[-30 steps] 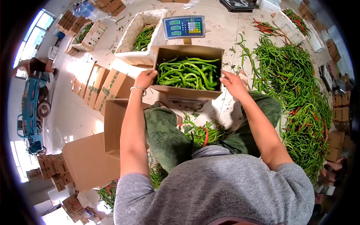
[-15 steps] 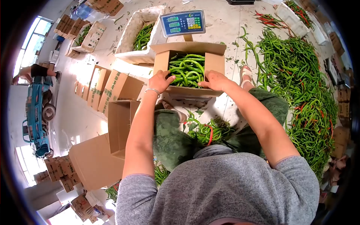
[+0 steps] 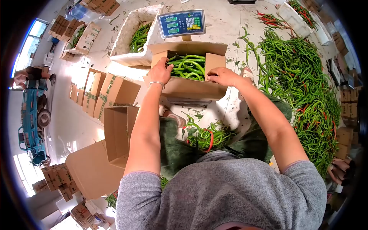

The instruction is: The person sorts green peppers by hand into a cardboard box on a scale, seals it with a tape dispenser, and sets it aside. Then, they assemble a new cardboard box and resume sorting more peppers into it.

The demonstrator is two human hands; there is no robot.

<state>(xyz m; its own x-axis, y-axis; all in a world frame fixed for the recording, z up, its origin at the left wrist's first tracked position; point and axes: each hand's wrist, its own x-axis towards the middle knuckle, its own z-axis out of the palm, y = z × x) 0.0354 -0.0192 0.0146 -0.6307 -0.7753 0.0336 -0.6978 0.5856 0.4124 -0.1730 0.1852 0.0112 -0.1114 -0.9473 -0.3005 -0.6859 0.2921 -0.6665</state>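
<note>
The open brown cardboard box (image 3: 197,89), filled with long glossy green peppers (image 3: 191,69), is in front of the person, just before the blue-faced scale display (image 3: 182,23). The bare left hand (image 3: 160,72) lies over the left short flap, its fingers loosely bent; the bare right hand (image 3: 224,76) is at the lower edge of the right short flap (image 3: 215,64), its fingers curled. Whether either hand really grips the cardboard, I cannot tell. In my judgement, a flap pressed too strongly could bruise or snap the peppers lying under it, and uneven pushing could tilt the box or make it slide. The fingertips of both hands are partly hidden, the flaps cover the peppers at both ends, the box's underside is not visible, and the display's digits are too small for reading.
</note>
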